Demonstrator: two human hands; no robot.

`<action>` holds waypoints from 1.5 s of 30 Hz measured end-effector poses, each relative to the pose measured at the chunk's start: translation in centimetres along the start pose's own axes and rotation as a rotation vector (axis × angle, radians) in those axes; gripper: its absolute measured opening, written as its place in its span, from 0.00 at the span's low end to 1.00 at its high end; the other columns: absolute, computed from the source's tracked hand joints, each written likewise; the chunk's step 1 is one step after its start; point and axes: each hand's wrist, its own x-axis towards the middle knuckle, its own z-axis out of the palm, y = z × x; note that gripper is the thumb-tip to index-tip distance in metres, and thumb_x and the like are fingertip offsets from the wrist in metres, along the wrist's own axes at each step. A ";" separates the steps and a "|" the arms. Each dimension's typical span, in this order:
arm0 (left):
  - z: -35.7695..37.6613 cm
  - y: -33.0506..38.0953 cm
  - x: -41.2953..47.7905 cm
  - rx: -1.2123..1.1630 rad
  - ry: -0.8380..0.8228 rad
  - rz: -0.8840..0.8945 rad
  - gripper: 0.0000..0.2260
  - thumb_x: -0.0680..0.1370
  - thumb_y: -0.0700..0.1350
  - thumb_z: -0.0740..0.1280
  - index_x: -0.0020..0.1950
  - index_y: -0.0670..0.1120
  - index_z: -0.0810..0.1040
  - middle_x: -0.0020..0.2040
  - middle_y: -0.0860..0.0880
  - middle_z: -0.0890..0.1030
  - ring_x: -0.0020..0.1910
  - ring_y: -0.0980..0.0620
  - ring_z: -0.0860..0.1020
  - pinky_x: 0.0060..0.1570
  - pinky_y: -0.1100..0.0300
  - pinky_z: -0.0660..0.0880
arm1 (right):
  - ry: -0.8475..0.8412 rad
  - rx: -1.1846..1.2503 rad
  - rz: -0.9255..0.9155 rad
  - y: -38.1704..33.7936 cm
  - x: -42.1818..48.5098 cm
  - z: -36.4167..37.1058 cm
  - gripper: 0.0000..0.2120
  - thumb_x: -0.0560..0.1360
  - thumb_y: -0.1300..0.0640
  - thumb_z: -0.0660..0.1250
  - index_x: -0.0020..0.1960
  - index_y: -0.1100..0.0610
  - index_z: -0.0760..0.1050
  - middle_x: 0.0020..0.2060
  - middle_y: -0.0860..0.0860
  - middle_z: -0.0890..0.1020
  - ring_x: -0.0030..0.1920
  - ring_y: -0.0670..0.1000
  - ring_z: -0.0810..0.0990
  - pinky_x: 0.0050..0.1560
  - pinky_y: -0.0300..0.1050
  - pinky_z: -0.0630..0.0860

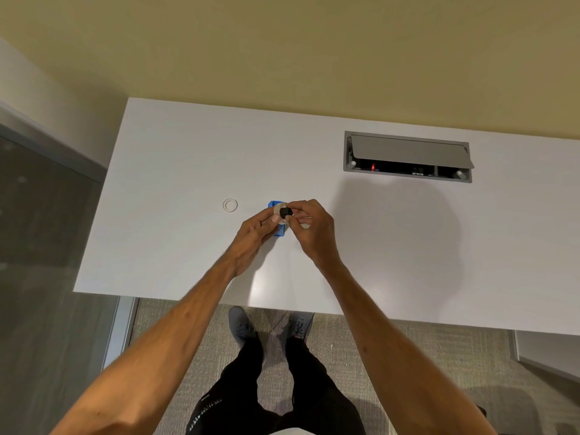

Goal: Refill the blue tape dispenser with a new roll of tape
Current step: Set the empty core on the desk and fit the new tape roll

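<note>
The blue tape dispenser [277, 218] lies on the white table [175, 171], mostly hidden behind my fingers. My left hand [255, 235] pinches a clear roll of tape [279, 211] just above the dispenser. My right hand [309, 226] grips a small black hub [286, 211] at the centre of that roll. Both hands meet over the dispenser. A thin, clear empty ring [230, 205] lies flat on the table to the left of the dispenser.
A grey cable box [408, 157] with its lid tilted open is set into the table at the back right. The table's near edge runs just in front of my shoes. A yellow wall stands behind the table, a dark glass panel at the left.
</note>
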 end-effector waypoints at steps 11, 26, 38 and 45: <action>-0.6 -0.5 0.7 -0.069 -0.011 0.011 0.20 0.89 0.46 0.63 0.80 0.44 0.74 0.74 0.41 0.82 0.76 0.41 0.78 0.82 0.46 0.70 | 0.002 0.021 -0.008 -0.3 0.7 0.4 0.08 0.77 0.68 0.75 0.55 0.69 0.84 0.50 0.62 0.88 0.49 0.61 0.87 0.55 0.56 0.86; -1.5 0.2 0.4 -0.065 0.017 0.090 0.17 0.85 0.47 0.72 0.74 0.53 0.81 0.69 0.47 0.85 0.70 0.46 0.84 0.68 0.54 0.83 | -0.065 -0.014 0.080 -0.4 1.1 1.1 0.01 0.77 0.66 0.73 0.49 0.63 0.84 0.43 0.56 0.87 0.42 0.57 0.84 0.46 0.50 0.82; -0.5 -0.1 0.3 0.176 0.336 0.249 0.19 0.82 0.43 0.76 0.72 0.48 0.81 0.67 0.50 0.86 0.64 0.49 0.86 0.69 0.47 0.83 | 0.019 0.041 0.339 -1.9 0.4 3.0 0.07 0.81 0.55 0.71 0.50 0.58 0.85 0.44 0.50 0.90 0.45 0.50 0.87 0.49 0.47 0.83; 0.0 -0.8 -0.4 0.237 0.319 0.290 0.22 0.83 0.36 0.70 0.76 0.51 0.79 0.68 0.53 0.86 0.65 0.55 0.86 0.70 0.49 0.83 | 0.060 -0.058 0.335 -3.3 0.1 4.5 0.11 0.76 0.52 0.77 0.43 0.56 0.79 0.35 0.48 0.84 0.37 0.52 0.82 0.39 0.47 0.79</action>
